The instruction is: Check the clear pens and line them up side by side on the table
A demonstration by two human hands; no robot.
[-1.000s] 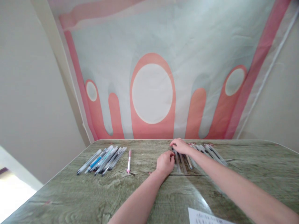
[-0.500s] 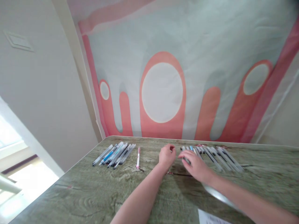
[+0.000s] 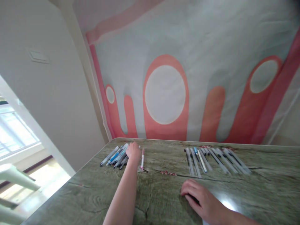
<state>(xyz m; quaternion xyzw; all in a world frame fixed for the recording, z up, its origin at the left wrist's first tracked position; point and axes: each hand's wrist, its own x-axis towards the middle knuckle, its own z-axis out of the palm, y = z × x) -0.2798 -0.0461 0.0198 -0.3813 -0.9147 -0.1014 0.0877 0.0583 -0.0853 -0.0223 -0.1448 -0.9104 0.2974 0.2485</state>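
Covering part of the pile of pens (image 3: 114,157) just left of the pink-and-white pen (image 3: 142,160), the left hand (image 3: 133,151) hides its own fingertips, so I cannot tell whether they pinch one. Well right of the pink-and-white pen, the row of pens (image 3: 218,160) lies slanted, probably spread so each shows separately. Right of that same pen but nearer the viewer, the right hand (image 3: 199,198) has fingers together, loosely curled, any grip hidden, perhaps idling there to leave the row unobstructed.
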